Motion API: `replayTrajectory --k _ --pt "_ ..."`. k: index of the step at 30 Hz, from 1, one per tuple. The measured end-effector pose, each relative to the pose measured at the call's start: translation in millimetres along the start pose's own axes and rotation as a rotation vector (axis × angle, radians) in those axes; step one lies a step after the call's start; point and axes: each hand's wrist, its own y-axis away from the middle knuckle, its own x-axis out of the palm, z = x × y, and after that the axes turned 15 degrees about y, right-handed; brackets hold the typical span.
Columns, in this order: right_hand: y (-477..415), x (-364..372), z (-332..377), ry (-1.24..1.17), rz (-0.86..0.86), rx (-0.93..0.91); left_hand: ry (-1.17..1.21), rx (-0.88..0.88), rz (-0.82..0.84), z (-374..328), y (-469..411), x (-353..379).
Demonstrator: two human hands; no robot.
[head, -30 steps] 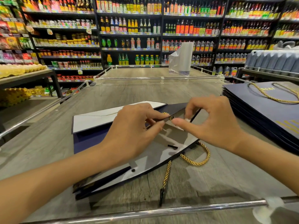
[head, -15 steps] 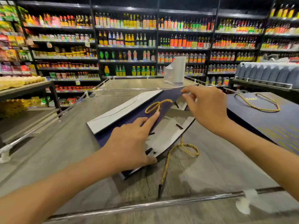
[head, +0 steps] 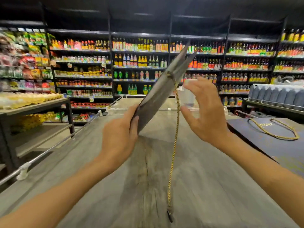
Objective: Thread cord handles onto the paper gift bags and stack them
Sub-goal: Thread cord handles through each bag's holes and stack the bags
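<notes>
My left hand (head: 120, 134) grips the lower corner of a flat dark paper gift bag (head: 162, 89), which is raised edge-on and tilted up to the right above the table. A gold cord (head: 174, 145) hangs from a hole near the bag's top, its black tip dangling just over the table. My right hand (head: 205, 111) hovers beside the cord with spread fingers, holding nothing. On the right lies a stack of dark finished bags (head: 266, 145) with a gold cord handle (head: 276, 129) on top.
The grey wooden table (head: 148, 186) has metal rails along its left side. A white paper roll (head: 187, 96) stands at the far end behind my right hand. Store shelves of bottles fill the background, and a low rack stands to the left.
The bag was lying flat under both hands; my left hand has lifted it up on edge. My right hand let go of its top edge, and the cord now hangs straight down.
</notes>
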Motion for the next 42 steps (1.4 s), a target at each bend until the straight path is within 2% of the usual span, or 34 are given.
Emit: replayTrajectory --k 4,8,10,12,15,17,19,20,24,25,27,29,30,32,34,37,39,42 --pt "35.3 11.9 18.8 0.016 0.129 -0.131 0.378 -0.186 -0.159 -6.1 -11.4 3.7" --pt "48.9 13.1 20.9 -0.039 0.290 -0.099 0.832 -0.480 -0.156 -12.9 -3.9 13.0" --pt "53.1 11.3 22.0 -0.085 0.348 -0.093 0.962 -0.644 -0.113 -18.1 9.1 19.8" --pt "59.1 10.3 23.3 -0.125 0.432 -0.110 1.013 -0.792 -0.052 -21.6 21.9 27.1" --pt "71.4 10.5 23.1 -0.165 0.691 -0.185 0.930 -1.123 0.080 -16.6 37.6 33.3" --pt "80.5 12.8 21.0 -0.171 0.864 -0.292 0.734 -1.266 0.340 -5.8 45.5 28.4" --pt "84.6 13.8 22.8 -0.236 0.874 -0.384 0.536 -1.207 0.690 5.3 44.5 18.1" --pt "84.1 13.1 25.2 -0.289 0.856 -0.395 0.483 -1.157 0.791 8.8 41.5 13.1" --pt "79.1 9.1 29.3 -0.411 0.823 -0.238 0.531 -1.148 0.808 14.3 34.3 5.5" --pt "76.3 9.4 27.7 -0.429 0.832 -0.130 0.568 -1.165 0.809 15.5 35.0 5.3" --pt "67.6 10.3 19.2 -0.572 0.828 0.213 0.624 -1.177 0.852 17.9 37.8 5.5" --pt "56.9 10.1 8.6 -0.711 0.721 0.588 0.636 -1.185 0.893 19.1 37.9 4.7" --pt "52.2 8.5 1.5 -0.721 0.655 0.711 0.630 -1.188 0.913 18.5 36.9 3.6" --pt "48.3 6.3 -14.0 -0.663 0.601 0.834 0.584 -1.163 1.001 16.5 35.0 2.3" --pt "52.5 8.5 -24.1 -0.539 0.674 0.848 0.531 -1.118 1.128 15.9 33.3 0.3" --pt "69.2 19.5 -28.1 -0.204 0.986 0.594 0.474 -1.091 1.267 17.1 29.0 -4.6" --pt "78.9 23.9 -23.6 -0.089 1.135 0.451 0.365 -1.070 1.298 18.7 26.1 -5.7" --pt "75.6 19.7 -18.7 -0.054 1.220 0.323 0.170 -0.997 1.277 22.9 25.7 -1.2"
